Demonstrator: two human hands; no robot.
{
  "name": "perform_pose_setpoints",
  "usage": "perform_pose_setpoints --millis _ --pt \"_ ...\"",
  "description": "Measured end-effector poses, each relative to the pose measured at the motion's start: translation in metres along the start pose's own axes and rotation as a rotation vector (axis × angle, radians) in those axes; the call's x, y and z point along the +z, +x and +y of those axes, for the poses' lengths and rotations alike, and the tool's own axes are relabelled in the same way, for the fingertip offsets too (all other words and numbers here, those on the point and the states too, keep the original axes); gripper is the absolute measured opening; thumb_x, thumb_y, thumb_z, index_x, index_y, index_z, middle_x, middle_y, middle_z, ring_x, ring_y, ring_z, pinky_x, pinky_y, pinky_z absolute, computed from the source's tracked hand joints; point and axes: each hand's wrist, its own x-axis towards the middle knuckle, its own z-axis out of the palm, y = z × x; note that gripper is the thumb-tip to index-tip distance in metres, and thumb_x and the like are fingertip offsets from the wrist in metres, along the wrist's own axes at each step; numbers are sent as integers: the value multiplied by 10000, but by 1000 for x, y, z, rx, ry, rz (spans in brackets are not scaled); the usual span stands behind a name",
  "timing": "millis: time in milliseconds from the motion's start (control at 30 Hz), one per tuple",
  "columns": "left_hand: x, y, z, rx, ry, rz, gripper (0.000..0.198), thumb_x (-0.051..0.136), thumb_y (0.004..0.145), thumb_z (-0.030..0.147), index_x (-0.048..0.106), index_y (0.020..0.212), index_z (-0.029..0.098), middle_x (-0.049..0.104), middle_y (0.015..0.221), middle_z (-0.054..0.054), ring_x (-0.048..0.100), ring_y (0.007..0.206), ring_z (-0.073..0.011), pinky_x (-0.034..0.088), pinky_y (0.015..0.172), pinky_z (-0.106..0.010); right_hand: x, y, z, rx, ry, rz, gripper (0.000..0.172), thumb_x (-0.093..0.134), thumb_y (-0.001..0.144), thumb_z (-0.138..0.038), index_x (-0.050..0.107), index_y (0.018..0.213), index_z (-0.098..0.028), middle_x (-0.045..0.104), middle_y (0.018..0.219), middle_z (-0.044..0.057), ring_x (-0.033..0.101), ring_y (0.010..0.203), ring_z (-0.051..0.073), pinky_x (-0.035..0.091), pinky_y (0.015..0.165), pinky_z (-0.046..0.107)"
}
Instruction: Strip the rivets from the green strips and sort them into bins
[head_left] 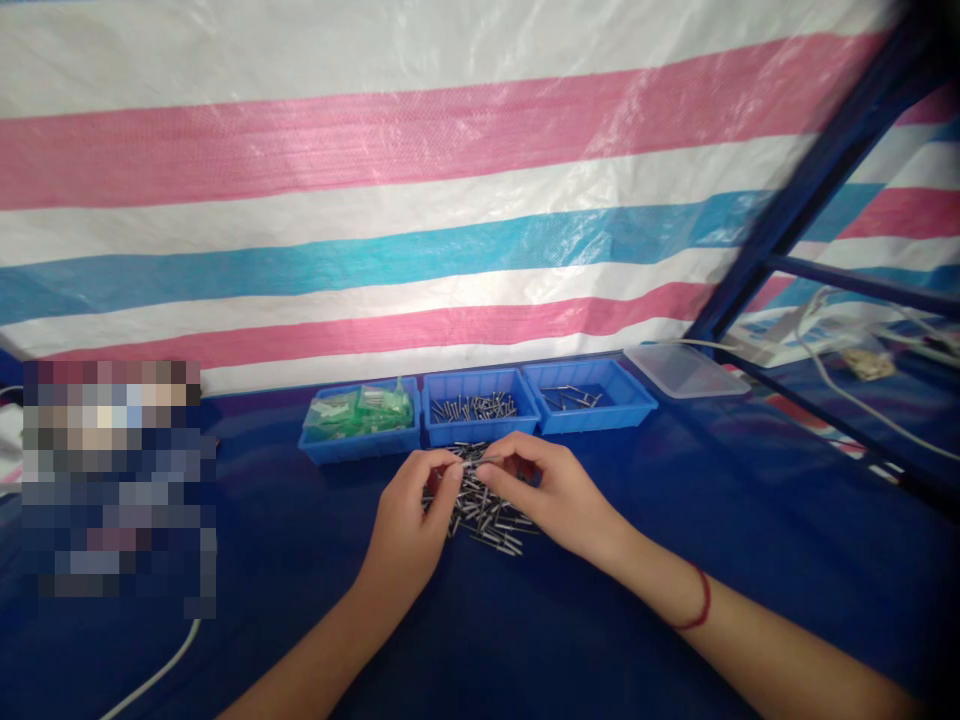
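Observation:
A pile of metal pop rivets [491, 505], silver with thin dark stems, lies loose on the blue table. Above its back part, my left hand [420, 500] and my right hand [551, 490] meet nearly fingertip to fingertip. Between them is one slim rivet [471, 463], lying roughly level. The thumb and forefinger of my left hand pinch one end. My right hand pinches the other end, its remaining fingers curled. Some of the pile is hidden behind both hands.
Behind the pile stand three blue bins: the left bin [319, 452] with green plastic bags, the middle bin [480, 433] with many rivets, the right bin [600, 420] with several. A clear plastic lid [686, 370] lies to their right. A white cable [161, 665] runs at left.

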Motion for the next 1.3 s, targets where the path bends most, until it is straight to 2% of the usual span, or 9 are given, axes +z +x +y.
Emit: perform_pose_setpoints --millis 233,433,667,933,1300 --pt "6 -7 7 -7 -42 -56 117 501 896 257 591 920 186 622 789 6 551 690 -133 404 655 -235 3 -2 3 50 191 32 192 608 830 -358 610 763 -178 606 741 15 511 645 132 413 624 277" --pt "5 -6 6 45 -33 -94 105 499 893 233 591 902 183 612 800 1 542 691 -129 407 670 -235 3 -3 -3 43 169 41 172 601 824 -325 600 732 -179 552 673 -6 464 609 123 377 591 270" --pt "4 -4 6 124 -72 -161 145 463 921 220 601 892 187 627 863 -26 564 785 -145 418 734 -249 3 -5 -5 -4 122 2 128 589 828 -264 609 737 -176 523 662 -18 443 603 111 357 573 252" --pt "3 -4 5 108 -58 -144 125 488 909 222 602 880 181 622 858 -25 575 766 -140 424 707 -237 3 -5 -6 -15 100 10 107 591 821 -250 635 753 -179 540 664 -13 463 604 113 364 563 247" --pt "0 -1 1 82 -3 -47 125 487 916 265 593 938 200 622 857 -12 553 737 -140 423 698 -246 3 -2 -3 -10 50 -11 93 585 808 -228 659 790 -176 574 654 -10 485 570 108 383 537 239"
